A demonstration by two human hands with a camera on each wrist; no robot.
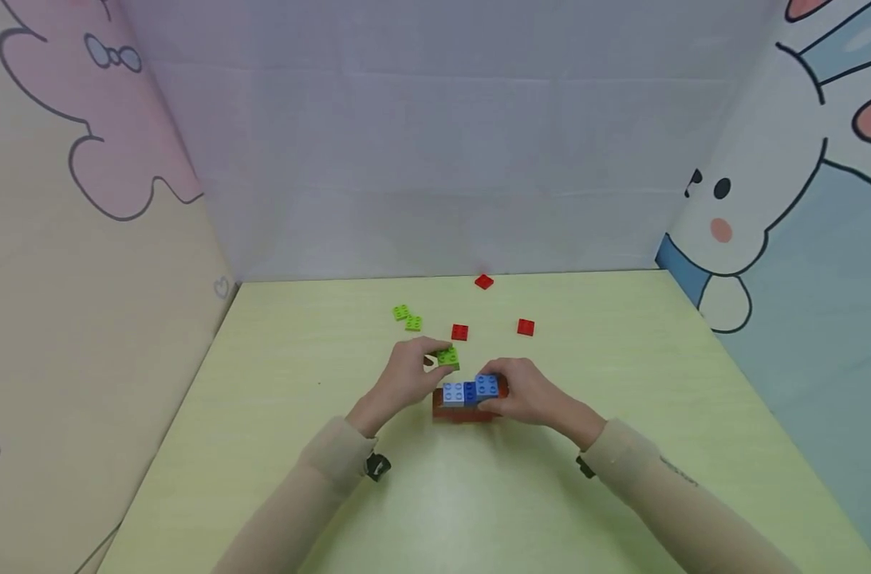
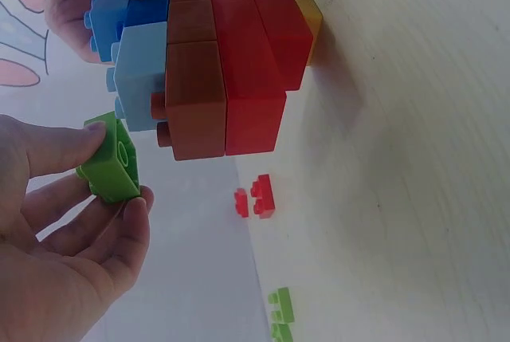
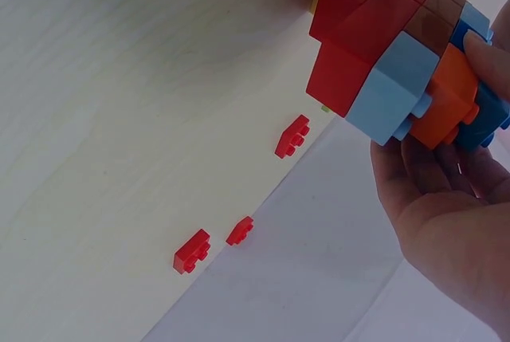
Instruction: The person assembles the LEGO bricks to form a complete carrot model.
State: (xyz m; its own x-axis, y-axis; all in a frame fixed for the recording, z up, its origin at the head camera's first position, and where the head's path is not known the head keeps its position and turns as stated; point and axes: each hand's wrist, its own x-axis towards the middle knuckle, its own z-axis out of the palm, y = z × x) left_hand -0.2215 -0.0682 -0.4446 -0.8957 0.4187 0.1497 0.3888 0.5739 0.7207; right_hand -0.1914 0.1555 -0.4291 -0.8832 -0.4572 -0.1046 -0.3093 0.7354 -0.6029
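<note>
My left hand (image 1: 407,373) pinches a light green toy brick (image 1: 448,359) between thumb and fingers. In the left wrist view, the hollow underside of that green brick (image 2: 123,155) faces the built stack. My right hand (image 1: 529,392) grips the right end of a stack of toy bricks (image 1: 459,414). Red bricks (image 2: 253,67) form its lower layers over a yellow brick (image 2: 312,19), with brown bricks (image 2: 197,99) above. Light blue, dark blue and orange bricks (image 3: 453,87) sit on its upper part. The green brick is apart from the stack, off its left end.
Beyond the hands on the pale table (image 1: 277,414) lie two green bricks (image 1: 413,323) and three red bricks: one nearer the middle (image 1: 460,332), another red brick (image 1: 526,327) to the right, and a red brick (image 1: 484,281) by the back wall (image 1: 435,159).
</note>
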